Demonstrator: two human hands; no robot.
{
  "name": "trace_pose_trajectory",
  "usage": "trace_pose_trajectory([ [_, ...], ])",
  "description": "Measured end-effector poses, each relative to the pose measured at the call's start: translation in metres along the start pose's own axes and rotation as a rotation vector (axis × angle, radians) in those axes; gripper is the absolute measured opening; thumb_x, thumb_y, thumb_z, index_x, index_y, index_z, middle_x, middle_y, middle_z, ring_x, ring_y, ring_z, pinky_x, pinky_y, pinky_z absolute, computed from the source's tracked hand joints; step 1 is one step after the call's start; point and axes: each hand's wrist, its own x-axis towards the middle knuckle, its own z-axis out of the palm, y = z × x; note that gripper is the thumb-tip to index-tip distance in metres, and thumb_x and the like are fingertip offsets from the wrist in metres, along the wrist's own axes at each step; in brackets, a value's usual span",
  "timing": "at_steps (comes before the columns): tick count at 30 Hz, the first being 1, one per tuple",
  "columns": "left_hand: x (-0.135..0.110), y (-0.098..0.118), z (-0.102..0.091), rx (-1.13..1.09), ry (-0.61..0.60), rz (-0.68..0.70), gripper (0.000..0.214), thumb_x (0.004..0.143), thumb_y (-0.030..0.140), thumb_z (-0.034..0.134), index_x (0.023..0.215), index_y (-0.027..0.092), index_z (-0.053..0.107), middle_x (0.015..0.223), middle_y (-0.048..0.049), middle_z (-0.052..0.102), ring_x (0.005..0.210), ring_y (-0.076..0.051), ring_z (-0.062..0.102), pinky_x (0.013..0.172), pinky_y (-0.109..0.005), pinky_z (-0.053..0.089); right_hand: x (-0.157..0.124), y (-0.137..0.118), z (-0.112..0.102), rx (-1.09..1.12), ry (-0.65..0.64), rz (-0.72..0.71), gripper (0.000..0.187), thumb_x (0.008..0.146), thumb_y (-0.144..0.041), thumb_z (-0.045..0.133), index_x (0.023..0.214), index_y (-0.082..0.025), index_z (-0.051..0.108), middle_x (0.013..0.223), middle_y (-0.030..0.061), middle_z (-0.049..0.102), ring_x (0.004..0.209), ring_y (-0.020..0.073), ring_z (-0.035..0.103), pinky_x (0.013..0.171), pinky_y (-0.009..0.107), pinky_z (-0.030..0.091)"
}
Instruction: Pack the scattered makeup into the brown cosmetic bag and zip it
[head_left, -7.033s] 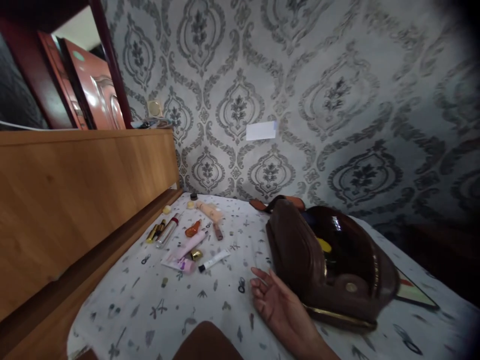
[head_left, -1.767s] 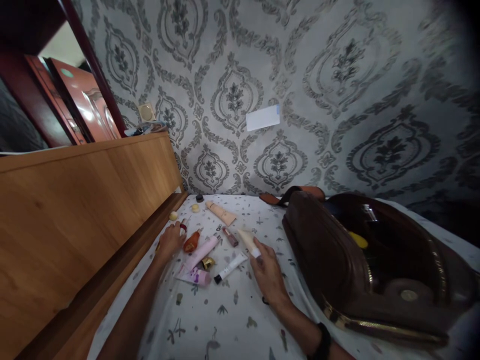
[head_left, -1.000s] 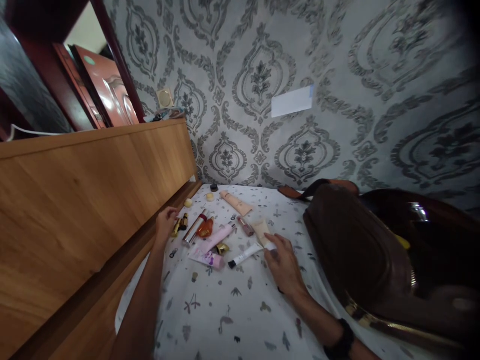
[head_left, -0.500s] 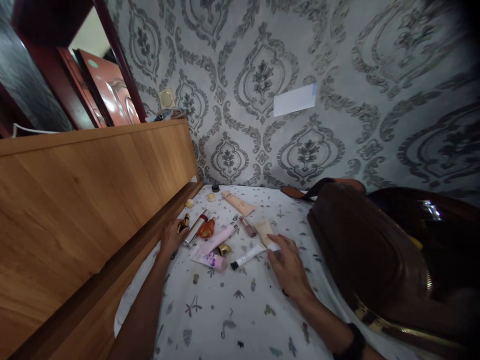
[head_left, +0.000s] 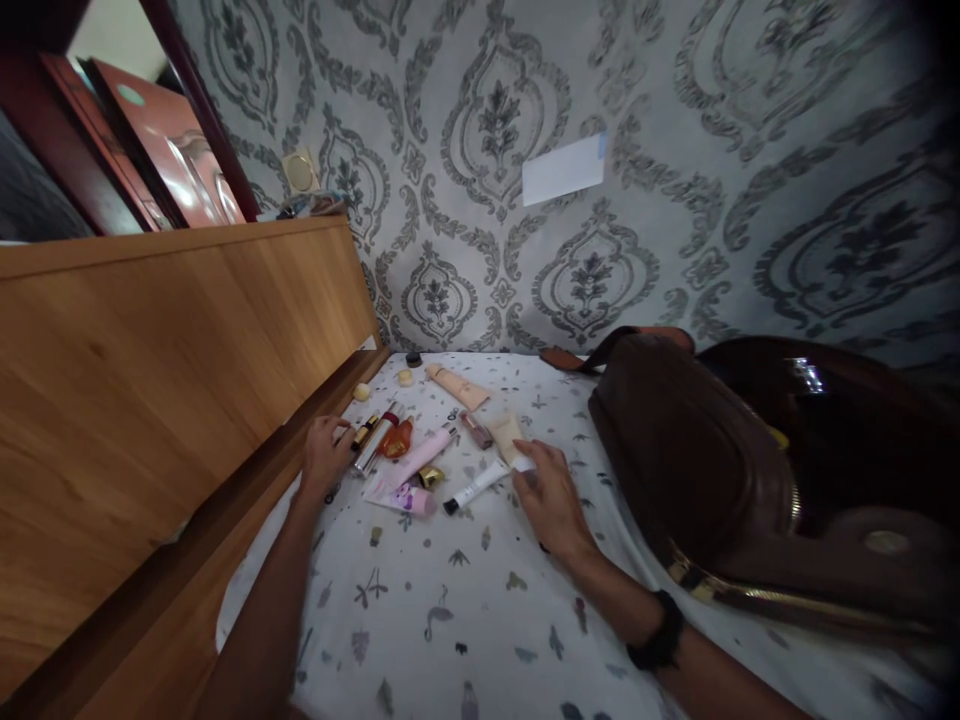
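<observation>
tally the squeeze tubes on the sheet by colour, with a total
Pink: 2, plain pink tube and purple-printed tube
Peach: 1, peach tube
Cream: 1, cream tube at the right hand
White: 1, black-capped tube
Total: 5

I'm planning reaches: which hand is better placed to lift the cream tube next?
Probably the right hand: it is at the cream tube, while the left hand is beyond the orange bottle.

The cream tube (head_left: pixel 505 435) looks matt plastic, the gold cap (head_left: pixel 430 477) glossy and metallic, the sheet (head_left: pixel 465 610) cloth.
</observation>
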Motion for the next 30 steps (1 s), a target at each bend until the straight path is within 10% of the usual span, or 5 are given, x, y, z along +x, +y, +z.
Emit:
trace_pose_trajectory([
  [9,-0.026,0.084,-0.003,-0.076,-0.239,0.535,0.027,0.096,0.039,0.047,0.1,0.021,0.068,0.103,-0.0087,0.068,0.105,-0.024,0.055,0.097,-0.038,0.044,0.001,-0.01,-0.004,0.033,0.012,0.081,0.046,0.09,-0.039,0.041,0.128,-0.015,0.051,0.122,0.016,0.058,0.11,0.0293,0.057,0.094,0.047,0.05],
  [23,-0.028,0.071,0.015,-0.043,-0.268,0.631,0.029,0.09,0.03,0.06,0.117,0.019,0.065,0.115,-0.0123,0.069,0.118,-0.029,0.056,0.101,-0.046,0.045,0.004,-0.002,-0.005,0.104,0.111,0.12,0.037,0.087,-0.034,0.046,0.118,-0.018,0.058,0.112,0.0134,0.061,0.1,0.0279,0.059,0.09,0.047,0.05],
  [30,-0.048,0.114,0.01,-0.099,-0.171,0.727,0.019,0.096,0.022,0.049,0.101,0.019,0.067,0.1,-0.0099,0.069,0.103,-0.025,0.058,0.092,-0.043,0.048,0.002,-0.005,-0.002,0.079,0.105,0.04,0.033,0.079,-0.016,0.046,0.106,-0.02,0.064,0.106,0.0105,0.06,0.092,0.0249,0.058,0.082,0.041,0.052],
])
